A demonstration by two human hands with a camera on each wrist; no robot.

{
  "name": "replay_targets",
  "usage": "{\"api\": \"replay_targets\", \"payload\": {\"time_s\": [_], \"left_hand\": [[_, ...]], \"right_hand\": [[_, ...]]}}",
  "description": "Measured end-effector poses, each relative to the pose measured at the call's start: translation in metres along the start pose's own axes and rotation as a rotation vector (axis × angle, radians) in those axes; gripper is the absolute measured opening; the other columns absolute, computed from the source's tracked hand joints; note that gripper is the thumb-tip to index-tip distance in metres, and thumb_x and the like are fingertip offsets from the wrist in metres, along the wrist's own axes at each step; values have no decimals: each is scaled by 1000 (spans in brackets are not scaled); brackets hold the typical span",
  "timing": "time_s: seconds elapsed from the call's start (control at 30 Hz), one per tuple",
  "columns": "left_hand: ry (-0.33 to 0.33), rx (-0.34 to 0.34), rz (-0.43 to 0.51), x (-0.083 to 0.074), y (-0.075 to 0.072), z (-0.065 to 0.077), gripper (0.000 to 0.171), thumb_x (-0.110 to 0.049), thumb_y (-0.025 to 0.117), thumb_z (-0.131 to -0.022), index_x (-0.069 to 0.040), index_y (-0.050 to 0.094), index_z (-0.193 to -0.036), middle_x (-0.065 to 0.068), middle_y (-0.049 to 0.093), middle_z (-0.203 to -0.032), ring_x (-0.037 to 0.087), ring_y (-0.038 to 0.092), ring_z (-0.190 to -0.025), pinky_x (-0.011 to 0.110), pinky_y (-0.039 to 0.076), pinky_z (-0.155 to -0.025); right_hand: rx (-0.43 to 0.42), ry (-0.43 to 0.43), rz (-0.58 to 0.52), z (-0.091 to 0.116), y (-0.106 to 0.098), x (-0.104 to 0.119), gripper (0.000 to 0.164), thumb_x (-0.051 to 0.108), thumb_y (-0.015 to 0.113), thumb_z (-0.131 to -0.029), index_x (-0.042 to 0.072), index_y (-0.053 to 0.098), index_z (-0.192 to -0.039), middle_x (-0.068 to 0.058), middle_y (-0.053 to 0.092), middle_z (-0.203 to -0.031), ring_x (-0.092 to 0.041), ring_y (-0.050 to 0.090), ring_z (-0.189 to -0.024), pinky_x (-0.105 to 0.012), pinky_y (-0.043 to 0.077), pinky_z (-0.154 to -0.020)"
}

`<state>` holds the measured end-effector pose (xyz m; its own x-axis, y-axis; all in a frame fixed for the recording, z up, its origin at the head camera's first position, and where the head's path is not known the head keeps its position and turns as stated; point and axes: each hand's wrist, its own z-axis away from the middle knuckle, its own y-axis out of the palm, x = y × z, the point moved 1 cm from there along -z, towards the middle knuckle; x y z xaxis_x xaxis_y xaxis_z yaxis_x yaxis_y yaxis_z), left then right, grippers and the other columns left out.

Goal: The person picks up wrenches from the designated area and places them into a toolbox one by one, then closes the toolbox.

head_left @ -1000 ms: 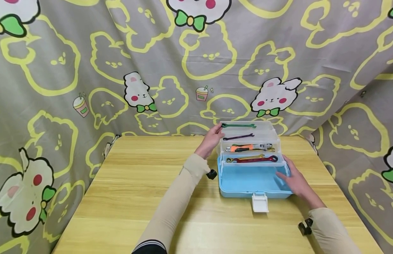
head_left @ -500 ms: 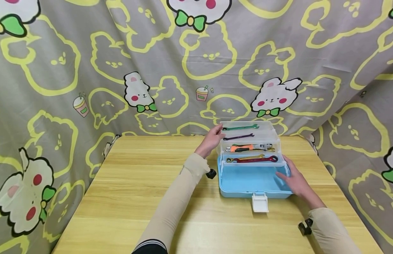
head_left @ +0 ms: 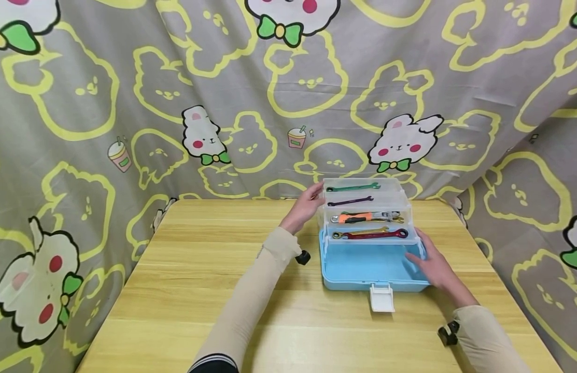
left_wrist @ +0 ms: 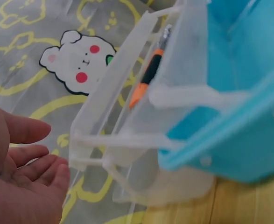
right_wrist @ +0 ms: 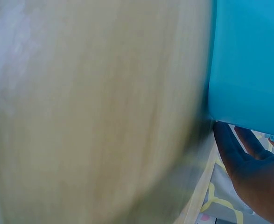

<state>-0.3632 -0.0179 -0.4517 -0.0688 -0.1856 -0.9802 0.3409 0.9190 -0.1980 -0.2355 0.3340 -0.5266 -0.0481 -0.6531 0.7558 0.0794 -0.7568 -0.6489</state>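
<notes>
A blue toolbox (head_left: pixel 353 285) stands with its stepped clear trays (head_left: pixel 391 198) raised at the back. A green wrench (head_left: pixel 353 187) lies in the top tray, with a purple wrench (head_left: pixel 351 201) below it. Lower down are an orange-and-black-handled tool (head_left: pixel 360 217), a red wrench (head_left: pixel 372 235) and a gold one. My left hand (head_left: pixel 303 211) is beside the trays' left end, and in the left wrist view its loosely bent fingers (left_wrist: pixel 38 163) hold nothing. My right hand (head_left: pixel 436 267) grips the box's right wall, thumb inside, fingers outside.
A white latch (head_left: pixel 381 299) hangs from the box's front onto the wooden table (head_left: pixel 199 274). Close behind the trays hangs a grey patterned curtain (head_left: pixel 251 171). The box's blue bottom (head_left: pixel 363 261) shows in front of the trays.
The green wrench's left end has dropped and the wrench has shifted slightly right in the top tray. My left hand has drawn back leftward from it. My right hand has stayed in place.
</notes>
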Motion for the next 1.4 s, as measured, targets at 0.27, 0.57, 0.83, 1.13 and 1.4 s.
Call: {"api": "replay_targets", "payload": {"time_s": [0.27, 0.57, 0.83, 1.13, 1.4], "left_hand": [[23, 89, -124, 15, -15, 25, 61, -13, 55, -107, -15, 31, -164, 8, 35, -167, 35, 39, -150, 51, 41, -119], [-34, 334, -140, 56, -11, 79, 78, -30, 66, -103, -29, 21, -167, 2, 28, -170, 33, 36, -152, 49, 38, -121], [-25, 335, -118, 62, -4, 86, 81, -31, 71, -100, -34, 23, -165, -6, 25, -171, 25, 39, -151, 43, 39, -121], [29, 284, -84, 54, -10, 72, 78, -27, 70, -101, -28, 26, -165, -2, 31, -169, 33, 41, -148, 46, 44, -116], [18, 276, -37, 41, -5, 52, 94, -27, 80, -93, -36, 21, -166, -7, 28, -169, 29, 44, -146, 41, 50, -110]], "right_hand": [[-9, 1, 5, 1, 0, 3, 83, 24, 56, -108, 12, 0, -167, -39, 16, -164, -68, 19, -144, -83, 20, -109], [-1, -4, -8, -1, 3, 3, 84, 23, 57, -107, 12, 0, -168, -38, 16, -165, -67, 16, -145, -84, 17, -109], [6, -15, -3, -4, 2, 1, 85, 27, 58, -107, 16, -1, -168, -40, 18, -163, -69, 20, -143, -84, 20, -107], [119, -37, -30, -8, -19, 10, 89, 47, 52, -108, 5, -1, -166, -40, 15, -163, -66, 17, -146, -81, 22, -110], [186, -79, -169, -26, -42, 6, 93, 33, 58, -107, 16, -12, -166, -36, 13, -167, -61, 18, -149, -76, 27, -112]]}}
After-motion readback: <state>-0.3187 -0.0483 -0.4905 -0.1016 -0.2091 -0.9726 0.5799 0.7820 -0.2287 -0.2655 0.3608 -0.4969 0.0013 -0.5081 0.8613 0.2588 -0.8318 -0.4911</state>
